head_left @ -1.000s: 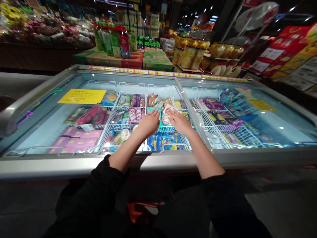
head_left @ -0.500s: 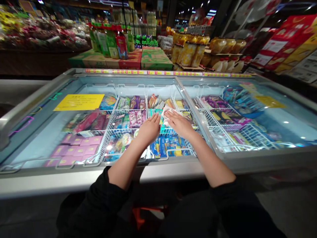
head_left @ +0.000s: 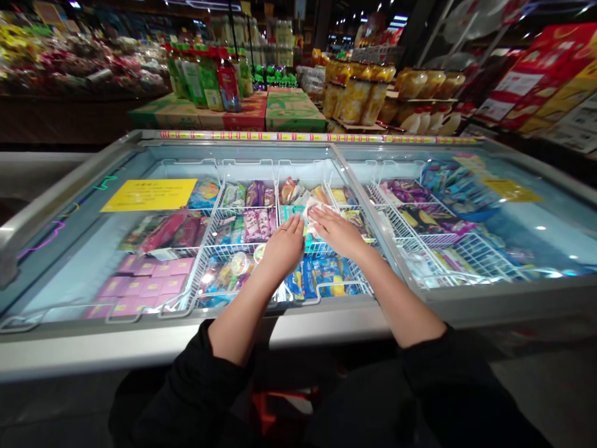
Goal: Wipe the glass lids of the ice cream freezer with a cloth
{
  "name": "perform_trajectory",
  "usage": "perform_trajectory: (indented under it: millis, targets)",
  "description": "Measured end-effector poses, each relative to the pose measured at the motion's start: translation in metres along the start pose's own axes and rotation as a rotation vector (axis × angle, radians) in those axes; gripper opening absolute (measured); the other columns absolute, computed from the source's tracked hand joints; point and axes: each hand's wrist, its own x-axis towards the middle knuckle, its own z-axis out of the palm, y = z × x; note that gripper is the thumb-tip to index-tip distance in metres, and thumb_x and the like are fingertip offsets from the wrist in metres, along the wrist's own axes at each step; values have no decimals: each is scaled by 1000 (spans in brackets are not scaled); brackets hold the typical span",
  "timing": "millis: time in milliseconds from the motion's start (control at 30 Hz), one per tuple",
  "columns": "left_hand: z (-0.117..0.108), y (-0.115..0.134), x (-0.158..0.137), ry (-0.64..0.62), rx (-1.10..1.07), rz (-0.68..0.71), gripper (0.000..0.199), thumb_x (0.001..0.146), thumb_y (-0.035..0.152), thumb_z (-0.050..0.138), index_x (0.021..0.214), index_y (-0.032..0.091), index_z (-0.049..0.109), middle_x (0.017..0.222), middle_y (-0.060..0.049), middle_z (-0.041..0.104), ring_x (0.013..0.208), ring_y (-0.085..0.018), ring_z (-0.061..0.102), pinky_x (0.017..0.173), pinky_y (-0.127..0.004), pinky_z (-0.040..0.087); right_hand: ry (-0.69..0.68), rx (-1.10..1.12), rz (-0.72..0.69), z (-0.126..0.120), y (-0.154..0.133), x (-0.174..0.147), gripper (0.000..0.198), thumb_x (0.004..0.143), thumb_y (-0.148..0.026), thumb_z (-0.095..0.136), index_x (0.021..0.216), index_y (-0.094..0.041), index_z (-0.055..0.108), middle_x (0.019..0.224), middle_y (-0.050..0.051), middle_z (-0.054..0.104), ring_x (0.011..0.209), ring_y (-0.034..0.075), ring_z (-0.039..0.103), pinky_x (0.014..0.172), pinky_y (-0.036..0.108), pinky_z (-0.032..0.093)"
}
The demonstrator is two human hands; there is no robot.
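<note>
My right hand (head_left: 336, 231) holds a crumpled white cloth (head_left: 313, 205) against the glass lid of a chest freezer (head_left: 354, 312), its fingers laid over the cloth. Close beside it on the left, my left hand (head_left: 286, 242) lies with fingers stretched out over the same glass, a ring on one finger and nothing held. Beneath the glass, white wire baskets (head_left: 224, 250) carry packaged ice cream: pink-purple packs (head_left: 257, 224), blue packs (head_left: 326, 275) and round cups (head_left: 239, 264). My forearms hide part of the front baskets.
A yellow notice (head_left: 149, 194) sits on the glass at left. A metal divider (head_left: 373, 208) separates the two lid halves. Behind the freezer stand green bottles (head_left: 205, 78), printed cartons (head_left: 293, 109) and jars of yellow fruit (head_left: 357, 99). Red boxes (head_left: 527, 78) are stacked at right.
Both hands keep nearly the same place on the glass, the left a few pixels further right. My view has shifted slightly; the cloth stays under the right hand.
</note>
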Motion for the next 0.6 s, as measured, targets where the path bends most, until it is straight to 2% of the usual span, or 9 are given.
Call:
perform_trajectory:
  millis: [67, 167, 267, 367, 467, 600]
  targets:
    - [-2, 0, -1, -17, -3, 1, 54, 111, 19, 36, 162, 4, 45, 171, -19, 41, 161, -26, 39, 132, -41, 34, -5, -9, 35, -3, 8, 13, 56, 110, -29, 38, 162, -19, 53, 170, 4, 46, 162, 27, 36, 134, 48, 31]
    - [-2, 0, -1, -25, -9, -7, 54, 111, 20, 36, 163, 6, 43, 173, -18, 39, 161, -26, 38, 132, -43, 34, 5, -60, 92, -7, 12, 6, 56, 109, -27, 38, 162, -13, 53, 169, 8, 48, 161, 28, 38, 133, 47, 32]
    - [-2, 2, 0, -32, -6, -13, 54, 112, 20, 35, 164, 6, 42, 173, -18, 38, 162, -26, 37, 133, -42, 33, 38, -143, 122, -6, -1, -17, 55, 109, -26, 38, 158, -11, 57, 164, 11, 54, 157, 31, 44, 131, 49, 37]
    - [-4, 4, 1, -66, 12, -25, 56, 112, 19, 34, 165, 3, 40, 174, -19, 37, 163, -26, 35, 133, -40, 31, 43, -154, 73, 0, -15, -23, 54, 109, -27, 38, 157, -14, 59, 164, 8, 55, 156, 31, 46, 130, 50, 38]
    - [-6, 5, 1, -88, 22, -34, 56, 112, 19, 34, 165, 1, 39, 174, -19, 35, 163, -26, 34, 134, -40, 30, 0, -87, -2, 5, -13, 1, 56, 110, -28, 36, 161, -16, 54, 168, 6, 49, 160, 28, 39, 133, 48, 33]
    - [-8, 2, -1, -65, 11, -17, 55, 112, 21, 35, 165, 6, 41, 174, -16, 36, 163, -23, 34, 134, -38, 30, -25, -52, 42, 2, 11, 36, 58, 110, -28, 34, 165, -13, 48, 172, 7, 43, 163, 27, 34, 135, 47, 28]
